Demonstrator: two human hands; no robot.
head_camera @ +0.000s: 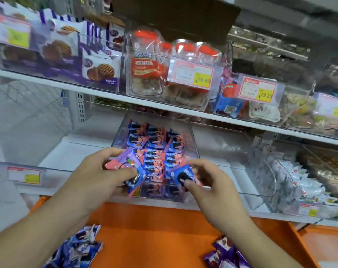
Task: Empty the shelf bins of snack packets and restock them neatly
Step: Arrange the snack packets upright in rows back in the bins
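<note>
Snack packets (156, 149) in blue, pink and purple wrappers are seen packed upright in rows inside a clear plastic bin (193, 140) on the lower shelf (54, 157), directly ahead of the hands. A small bunch of the same packets (125, 167) is gripped by the left hand (104, 171), its fingers curled round them at the bin's front left corner. A single blue packet (183, 176) is pinched between thumb and fingers of the right hand (206, 182), just above the bin's front edge.

Below the shelf, an orange tray (154, 235) is seen; a loose heap of blue-and-white packets (77, 246) lies at its left, and a few purple packets (224, 254) lie at its right.

To the right of the central bin, a second clear bin (268, 171) is filled with white packets (303, 182). On the upper shelf (98, 94), a clear bin at the left is stocked with purple-and-white biscuit packs (98, 70); beside it, a bin of clear bags with red tops (145, 60) is fronted by a price tag (191, 75) reading 16.80. Further right, another bin is marked by a tag (258, 89) reading 29.80; its contents are too blurred to be identified.
</note>
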